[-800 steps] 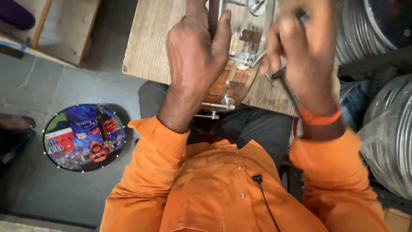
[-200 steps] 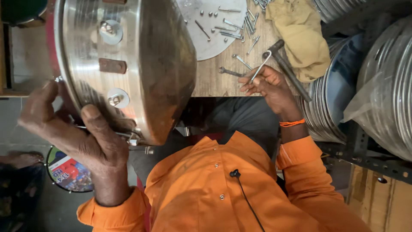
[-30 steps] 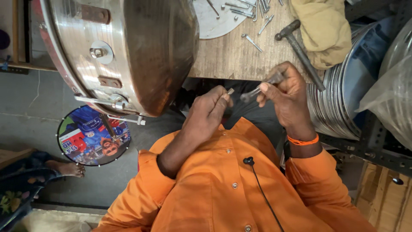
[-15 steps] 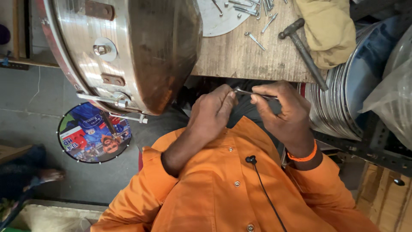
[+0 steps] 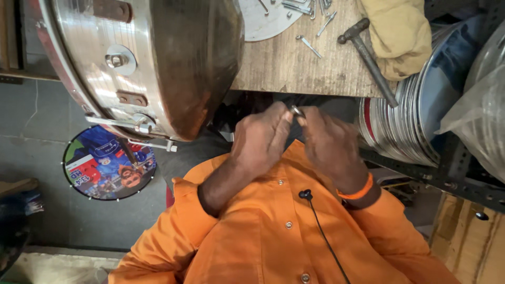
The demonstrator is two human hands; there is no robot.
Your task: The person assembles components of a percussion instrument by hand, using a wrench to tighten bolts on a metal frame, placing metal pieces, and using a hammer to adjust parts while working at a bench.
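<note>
1. The left hand (image 5: 261, 138) and right hand (image 5: 329, 142) met close in front of the chest, below the near edge of the wooden surface (image 5: 294, 68), fingertips pinched together on a small metal fitting (image 5: 297, 111).
2. Both hands were closed around that fitting; it sat right between the two sets of fingertips, so neither was clearly nearer. Too little of it showed to tell its long axis.
3. The big shiny drum shell (image 5: 142, 63) lay up and to the left of the hands, resting tilted over the surface's edge, closer to the left hand, not touched by either.
4. The hammer (image 5: 368, 58) lay up and to the right, its handle running diagonally towards the right hand.
5. Loose screws (image 5: 307, 46) lay farther up on the surface.
</note>
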